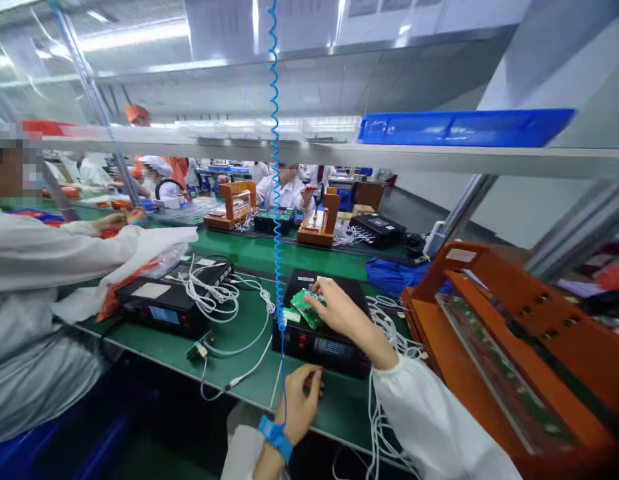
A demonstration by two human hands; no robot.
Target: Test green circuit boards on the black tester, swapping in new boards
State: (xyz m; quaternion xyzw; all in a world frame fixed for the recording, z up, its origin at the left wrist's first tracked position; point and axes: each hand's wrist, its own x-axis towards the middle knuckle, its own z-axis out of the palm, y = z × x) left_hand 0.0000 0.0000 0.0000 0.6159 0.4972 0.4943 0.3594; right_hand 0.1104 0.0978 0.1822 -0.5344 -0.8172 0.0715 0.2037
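My right hand (334,307) grips a green circuit board (306,308) above the black box with a small display (334,348). Low at the table's front edge is my left hand (303,399), its fingers curled and the thumb near the fingertips; whether anything small is between them cannot be made out. A blue band (276,438) with a coiled blue cord (276,200) is around my left wrist. Left of my hands, a small board (199,348) on a white cable lies at the table edge.
An orange fixture (489,347) stands at the right, beside bundled white cables (389,327). Another black box (174,300) sits left, near a person in a white coat (49,267). A shelf (309,152) with a blue tray (464,128) spans above.
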